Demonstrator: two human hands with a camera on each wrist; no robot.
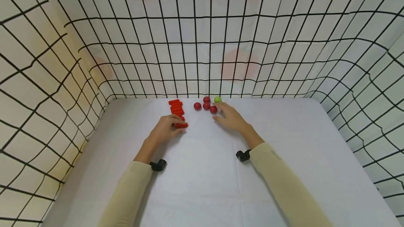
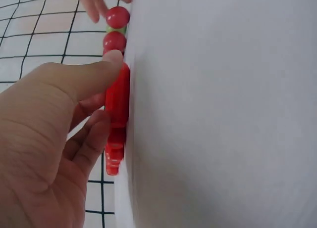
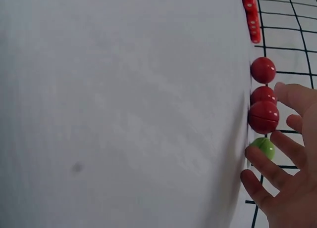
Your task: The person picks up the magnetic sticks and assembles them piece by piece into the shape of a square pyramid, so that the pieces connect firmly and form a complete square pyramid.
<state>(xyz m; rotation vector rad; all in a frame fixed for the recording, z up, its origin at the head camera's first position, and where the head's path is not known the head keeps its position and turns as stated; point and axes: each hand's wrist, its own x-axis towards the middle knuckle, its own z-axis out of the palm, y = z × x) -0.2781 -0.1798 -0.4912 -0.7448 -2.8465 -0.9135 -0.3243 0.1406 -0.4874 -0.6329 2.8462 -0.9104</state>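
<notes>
My left hand is over the nearest of several short red sticks, which lie in a column at the table's far side. Its curled fingers and thumb hold that red stick along its length, the thumb tip at one end. To the right, a group of glossy red balls sits with one green ball behind. Spread and relaxed, the fingers of my right hand reach around the nearest red ball and in front of the green one, gripping nothing.
A white cloth covers the table. Black wire mesh rises along the back edge and both sides, close behind the balls and sticks. Each wrist wears a small black camera, like the one on the left.
</notes>
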